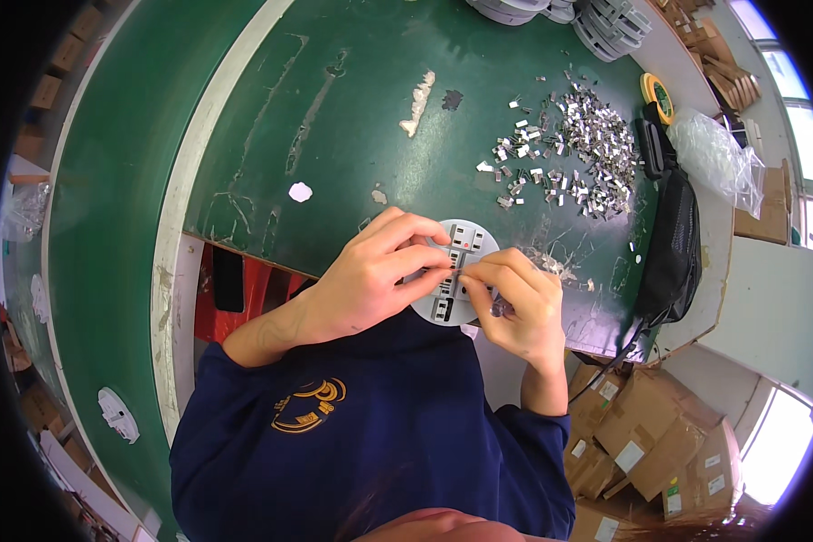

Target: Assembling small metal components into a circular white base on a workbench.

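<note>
A round light-grey plastic disc (488,242) with rectangular slots and small black and white parts in it lies at the table's near edge, between my hands. My left hand (379,271) reaches over it from the left, thumb and fingers pinched together near its middle. From the right, my right hand (521,303) comes in with thumb and forefinger closed at the same spot. Whatever the fingertips hold is too small and hidden to name. Farther right lies a loose pile of small white and metal clip-like pieces (596,140), some scattered toward the disc.
Stacked grey round parts (605,27) stand at the table's far edge. Along the right side are a yellow tape roll (657,98), a black bag (673,244) and clear plastic wrap (714,154). A dark phone-like slab (228,281) lies on something red below the table edge; cardboard boxes (650,425) stand lower right.
</note>
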A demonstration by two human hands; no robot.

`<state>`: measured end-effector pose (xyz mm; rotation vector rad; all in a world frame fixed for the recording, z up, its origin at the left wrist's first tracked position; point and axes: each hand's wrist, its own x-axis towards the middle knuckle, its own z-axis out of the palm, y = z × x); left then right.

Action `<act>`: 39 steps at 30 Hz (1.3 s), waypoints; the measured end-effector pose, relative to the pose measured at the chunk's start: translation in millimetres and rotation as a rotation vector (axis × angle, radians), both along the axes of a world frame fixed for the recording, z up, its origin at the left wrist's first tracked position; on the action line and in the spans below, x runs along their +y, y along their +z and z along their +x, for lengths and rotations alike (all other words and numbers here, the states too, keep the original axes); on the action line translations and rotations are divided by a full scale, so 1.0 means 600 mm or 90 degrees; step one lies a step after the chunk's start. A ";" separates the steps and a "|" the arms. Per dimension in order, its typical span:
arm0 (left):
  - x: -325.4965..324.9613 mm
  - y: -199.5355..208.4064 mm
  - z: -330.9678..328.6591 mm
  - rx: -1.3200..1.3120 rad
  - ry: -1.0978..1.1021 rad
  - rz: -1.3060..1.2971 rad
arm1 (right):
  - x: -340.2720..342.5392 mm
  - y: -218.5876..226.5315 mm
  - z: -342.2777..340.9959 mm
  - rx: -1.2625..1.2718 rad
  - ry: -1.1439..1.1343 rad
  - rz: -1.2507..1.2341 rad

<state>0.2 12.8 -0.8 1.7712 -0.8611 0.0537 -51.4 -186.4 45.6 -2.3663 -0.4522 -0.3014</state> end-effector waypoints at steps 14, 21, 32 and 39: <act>-0.002 0.002 0.004 -0.007 0.022 -0.002 | 0.009 0.026 0.023 0.137 0.068 -0.137; 0.002 -0.002 0.006 0.029 0.009 -0.016 | 0.010 0.023 0.016 0.148 0.033 -0.072; 0.004 0.000 0.006 0.029 0.010 -0.017 | 0.023 0.011 0.006 0.132 0.019 -0.094; 0.017 -0.002 0.009 0.024 -0.009 -0.004 | 0.009 0.016 0.015 0.143 0.029 0.026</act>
